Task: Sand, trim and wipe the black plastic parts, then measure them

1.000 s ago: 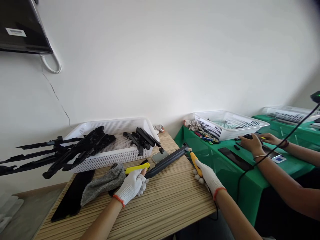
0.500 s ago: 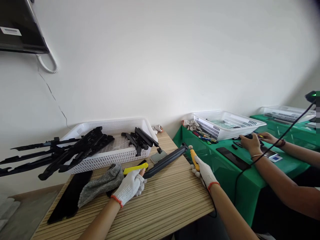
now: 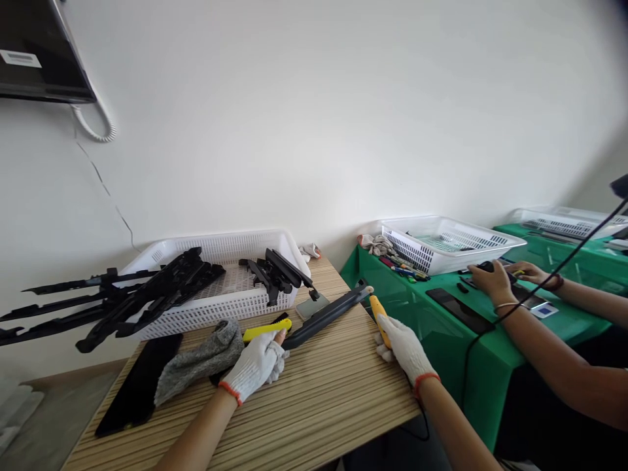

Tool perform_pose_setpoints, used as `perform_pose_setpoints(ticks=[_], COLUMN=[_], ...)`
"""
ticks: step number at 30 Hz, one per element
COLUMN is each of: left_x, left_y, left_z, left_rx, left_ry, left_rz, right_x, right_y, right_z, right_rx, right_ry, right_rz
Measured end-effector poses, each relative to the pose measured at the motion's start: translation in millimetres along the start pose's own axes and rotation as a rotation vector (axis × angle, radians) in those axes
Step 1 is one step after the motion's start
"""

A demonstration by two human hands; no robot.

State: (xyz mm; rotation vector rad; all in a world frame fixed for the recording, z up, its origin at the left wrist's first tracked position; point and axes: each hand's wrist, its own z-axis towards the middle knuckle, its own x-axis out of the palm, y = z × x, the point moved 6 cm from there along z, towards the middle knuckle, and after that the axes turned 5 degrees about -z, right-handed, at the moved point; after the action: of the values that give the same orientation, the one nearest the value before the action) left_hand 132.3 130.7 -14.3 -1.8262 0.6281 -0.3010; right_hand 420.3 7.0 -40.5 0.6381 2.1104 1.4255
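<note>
Pinning the stiff, light black strip point(image 3: 326, 314) near its seven o'clock end, the left hand point(image 3: 255, 366) is closing fingers on it; the right hand point(image 3: 403, 345) is gripping a yellow tool point(image 3: 379, 309).

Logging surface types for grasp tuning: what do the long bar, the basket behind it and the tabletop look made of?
Long bar: looks like matte dark grey plastic, a smooth moulded profile with a dull sheen; metal cannot be ruled out. Basket: glossy white plastic, with lattice walls. Tabletop: probably wood-pattern laminate, with even printed stripes and a flat, low-gloss surface.
</note>
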Motion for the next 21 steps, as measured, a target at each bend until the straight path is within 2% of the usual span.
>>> perform_pose_setpoints(ticks=[4,15,21], left_x=[-0.3,-0.2,0.7], left_y=[0.1,-0.6,1.0], left_z=[0.0,-1.3,-1.6], left_rx=[0.016,0.010,-0.021], left_ry=[-0.004,-0.015,-0.015], left_rz=[-0.006,0.025,0.024], right_x=[5.7,37.0,52.6], right_y=[0.2,-8.5,-16.7], right_z=[-22.2,-76.7,-95.2], right_rx=[0.038,0.090,0.028], right_ry=[0.028,0.125,0.217], right_rz=[0.030,-0.205,-0.271])
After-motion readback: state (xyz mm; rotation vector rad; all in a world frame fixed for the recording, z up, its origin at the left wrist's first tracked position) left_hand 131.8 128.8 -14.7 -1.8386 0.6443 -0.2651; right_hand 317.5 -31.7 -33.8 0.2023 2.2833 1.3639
